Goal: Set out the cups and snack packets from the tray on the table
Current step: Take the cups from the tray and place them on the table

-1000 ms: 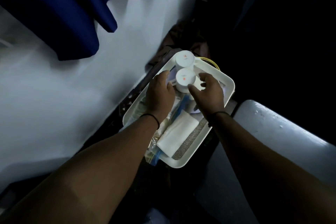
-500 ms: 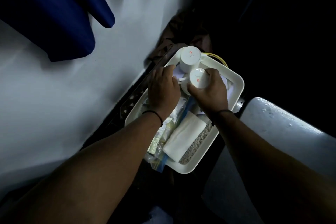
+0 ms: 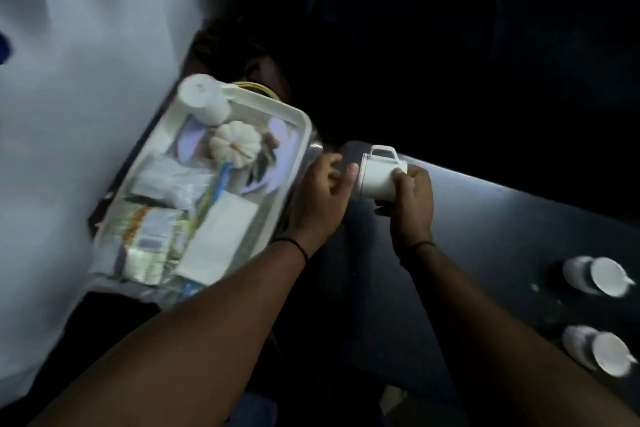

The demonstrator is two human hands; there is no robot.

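My right hand (image 3: 412, 204) grips a white cup (image 3: 378, 178) on its side, handle up, over the near end of the dark table (image 3: 485, 239). My left hand (image 3: 320, 198) touches the cup's rim end with its fingertips. The white tray (image 3: 304, 121) lies to the left. One upside-down white cup (image 3: 204, 99) stands at its far corner. Snack packets (image 3: 152, 239) and a white folded napkin (image 3: 221, 236) fill its near half. Two white cups lie on the table at the right, one further back (image 3: 597, 276) and one nearer (image 3: 601, 354).
A small white pumpkin ornament (image 3: 235, 146) sits on the tray's patterned floor. The tray rests against white bedding (image 3: 79, 114) on the left. A yellow cable (image 3: 256, 88) shows behind the tray. The far side of the scene is dark.
My right hand has lifted one cup off the tray and carried it right, over the table. My left hand followed it. The view swung right and two cups on the table came into sight.
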